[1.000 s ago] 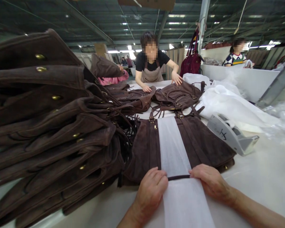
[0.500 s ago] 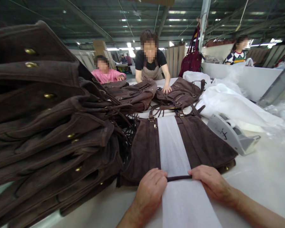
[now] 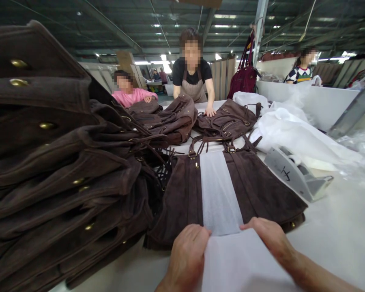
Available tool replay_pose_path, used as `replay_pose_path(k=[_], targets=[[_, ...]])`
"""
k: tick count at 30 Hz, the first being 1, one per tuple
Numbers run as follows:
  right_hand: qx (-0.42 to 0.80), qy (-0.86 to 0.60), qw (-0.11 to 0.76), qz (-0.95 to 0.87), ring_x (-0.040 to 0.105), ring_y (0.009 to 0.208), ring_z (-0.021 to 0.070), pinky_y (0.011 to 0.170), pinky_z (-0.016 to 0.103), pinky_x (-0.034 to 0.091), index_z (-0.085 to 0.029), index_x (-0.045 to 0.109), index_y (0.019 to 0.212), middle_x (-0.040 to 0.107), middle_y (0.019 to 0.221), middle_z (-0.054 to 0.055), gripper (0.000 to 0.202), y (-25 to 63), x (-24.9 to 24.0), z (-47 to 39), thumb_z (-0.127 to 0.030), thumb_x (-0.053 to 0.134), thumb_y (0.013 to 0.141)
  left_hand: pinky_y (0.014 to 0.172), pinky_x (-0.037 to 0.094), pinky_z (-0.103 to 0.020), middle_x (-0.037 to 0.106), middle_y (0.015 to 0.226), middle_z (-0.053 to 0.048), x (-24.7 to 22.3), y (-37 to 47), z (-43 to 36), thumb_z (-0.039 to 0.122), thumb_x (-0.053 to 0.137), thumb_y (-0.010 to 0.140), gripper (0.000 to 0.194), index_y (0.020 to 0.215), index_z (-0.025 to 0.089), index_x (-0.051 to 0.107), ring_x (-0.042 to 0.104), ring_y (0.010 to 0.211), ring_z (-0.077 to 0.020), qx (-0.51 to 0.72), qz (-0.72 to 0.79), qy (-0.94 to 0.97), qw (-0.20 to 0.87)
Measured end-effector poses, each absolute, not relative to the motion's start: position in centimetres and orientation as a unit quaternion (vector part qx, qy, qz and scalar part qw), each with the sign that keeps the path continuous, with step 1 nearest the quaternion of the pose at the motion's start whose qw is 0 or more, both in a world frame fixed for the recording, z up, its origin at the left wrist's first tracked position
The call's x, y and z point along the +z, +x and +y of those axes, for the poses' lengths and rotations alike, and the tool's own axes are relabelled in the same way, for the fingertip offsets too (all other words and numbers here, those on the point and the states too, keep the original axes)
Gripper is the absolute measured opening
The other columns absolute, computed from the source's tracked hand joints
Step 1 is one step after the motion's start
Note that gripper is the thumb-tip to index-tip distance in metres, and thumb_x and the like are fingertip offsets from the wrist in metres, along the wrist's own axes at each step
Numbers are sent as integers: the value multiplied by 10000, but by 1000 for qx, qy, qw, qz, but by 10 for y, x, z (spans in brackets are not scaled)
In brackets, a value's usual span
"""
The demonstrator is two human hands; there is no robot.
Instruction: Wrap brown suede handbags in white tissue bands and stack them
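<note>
A dark brown suede-like handbag (image 3: pixel 263 190) lies flat before me, its handles pointing away. Down its middle runs a white paper-like strip (image 3: pixel 219 190), which continues over the bag's near edge toward me. At that near edge, my left hand (image 3: pixel 190 249) is closed on the strip's left side. Opposite it, my right hand (image 3: pixel 269 239) pinches the right side of the strip, thumb and fingers together. The near part of the strip is raised between my hands and covers the middle of the bag's edge. Whether my fingers also grip the bag is hidden.
A tall stack of similar brown bags (image 3: pixel 63 162) crowds the left. A grey tape dispenser (image 3: pixel 293 174) stands right of the handbag, with white sheeting (image 3: pixel 292 129) behind it. Across the table, a person in an apron (image 3: pixel 193 77) touches another brown bag (image 3: pixel 228 117).
Both hands have come slightly lower and toward me, drawing the near part of the strip up. The bag's dark near edge, visible between the hands before, is now covered by the strip.
</note>
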State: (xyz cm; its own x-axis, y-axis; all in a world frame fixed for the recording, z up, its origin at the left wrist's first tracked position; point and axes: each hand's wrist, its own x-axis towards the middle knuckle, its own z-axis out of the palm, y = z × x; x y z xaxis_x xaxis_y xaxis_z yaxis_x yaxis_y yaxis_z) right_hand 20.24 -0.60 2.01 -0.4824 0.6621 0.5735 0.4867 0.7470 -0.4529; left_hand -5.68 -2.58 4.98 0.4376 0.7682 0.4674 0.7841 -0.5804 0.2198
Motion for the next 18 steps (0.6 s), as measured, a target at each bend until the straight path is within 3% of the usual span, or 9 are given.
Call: replay_pose_path(k=[3,5,9,11,15,18], targets=[[137,-423,378,-812,560,583,127,565,239,412,-204,465,869,569,662,-13,61,193,17,-8,-223,490,921,645,457,-307,630,705,-36,57,-44,-20,307,371,975,336,731,200,577,592,695,-191,-193,-573,-797,-7],[163,-454,386,-786,569,574,115,579,223,424,-200,455,969,563,643,-41,72,188,17,-7,-223,501,918,678,445,-326,640,748,-42,64,-36,-16,291,386,971,309,747,204,580,595,746,-208,-143,-617,-773,-23],[144,-462,378,-789,555,533,115,580,228,440,-151,335,1346,549,617,-59,450,182,19,-5,-183,452,913,689,414,-346,636,743,-28,73,-26,-8,242,447,940,229,750,215,573,599,776,-230,-68,-658,-749,-29],[100,-442,338,-825,577,574,136,587,252,440,-169,313,1417,579,663,-28,517,181,18,-4,-153,412,910,691,408,-346,636,738,-21,76,-23,-4,233,475,926,199,756,218,578,605,784,-234,-48,-666,-744,-31],[20,-409,276,-870,592,630,186,576,293,431,-171,506,1290,592,705,25,419,182,13,-2,-127,383,892,699,417,-340,648,752,-16,80,-20,-1,241,528,905,141,786,217,600,620,806,-237,-28,-682,-730,-29],[27,-421,241,-874,599,660,197,591,294,439,-155,560,1240,604,719,40,402,179,14,1,-113,407,870,710,438,-338,658,761,-18,82,-18,-2,250,551,898,99,846,208,624,632,804,-233,-23,-700,-713,-17]])
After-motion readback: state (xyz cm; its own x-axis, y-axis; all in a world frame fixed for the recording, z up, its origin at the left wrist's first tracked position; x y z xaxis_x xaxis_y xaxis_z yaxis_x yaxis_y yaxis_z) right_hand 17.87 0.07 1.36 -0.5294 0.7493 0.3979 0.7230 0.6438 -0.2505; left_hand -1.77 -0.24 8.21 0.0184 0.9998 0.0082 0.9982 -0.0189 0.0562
